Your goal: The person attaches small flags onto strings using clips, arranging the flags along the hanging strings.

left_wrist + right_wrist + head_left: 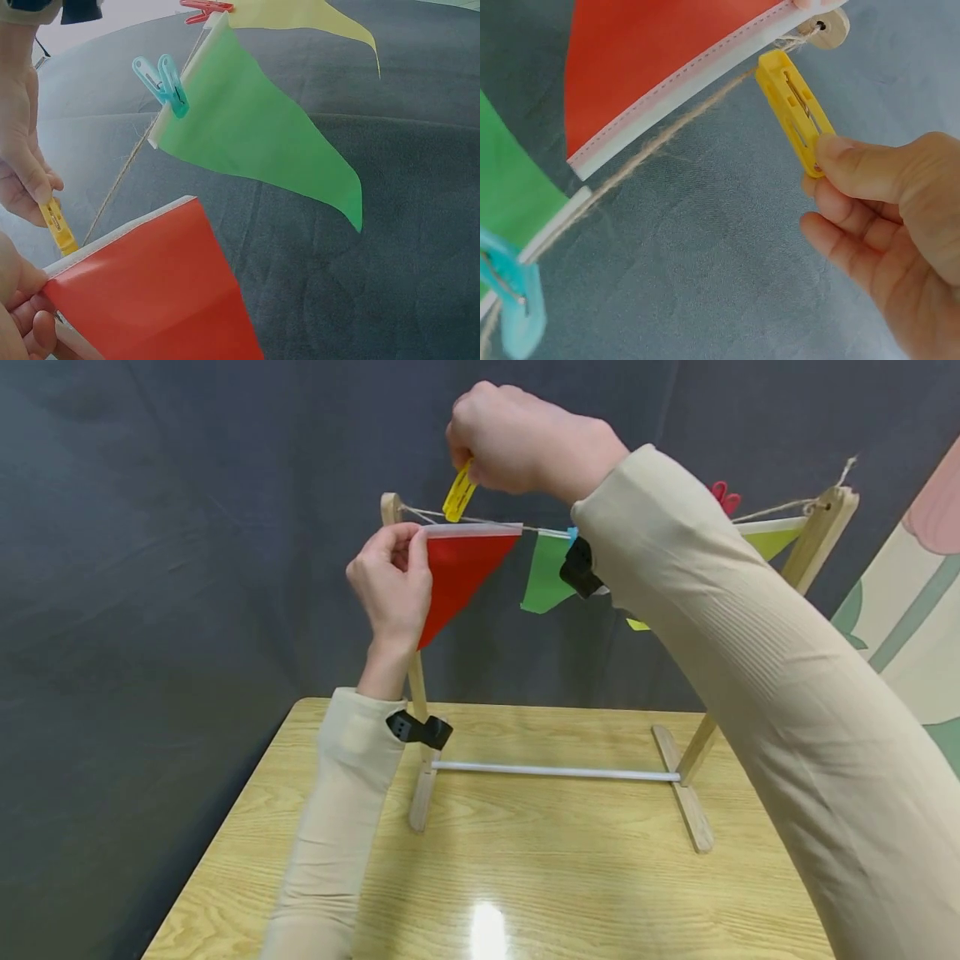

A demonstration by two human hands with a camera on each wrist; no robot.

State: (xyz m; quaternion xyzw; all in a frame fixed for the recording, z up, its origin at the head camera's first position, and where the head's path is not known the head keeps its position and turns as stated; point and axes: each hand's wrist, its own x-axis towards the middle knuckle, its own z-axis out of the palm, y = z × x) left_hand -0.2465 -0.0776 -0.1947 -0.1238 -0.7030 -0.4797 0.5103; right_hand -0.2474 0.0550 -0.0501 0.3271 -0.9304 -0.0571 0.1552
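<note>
My left hand (393,577) pinches the white-edged top corner of a red pennant (465,564) near the left post. Above it, my right hand (517,439) pinches a yellow clothespin (459,493) by its upper end, its lower tip pointing down at the twine (682,124). In the right wrist view that tip overlaps the twine, close beside the pennant's white hem (682,101). A green pennant (255,120) hangs to the right on the same line, held by a light-blue clothespin (165,86).
The twine spans two wooden posts (817,539) on flat feet, joined low by a white rod (555,770), on a wood-grain table (562,860). A yellow pennant (300,15) with a red clothespin (206,9) hangs beyond the green one. A dark cloth (187,527) stands behind.
</note>
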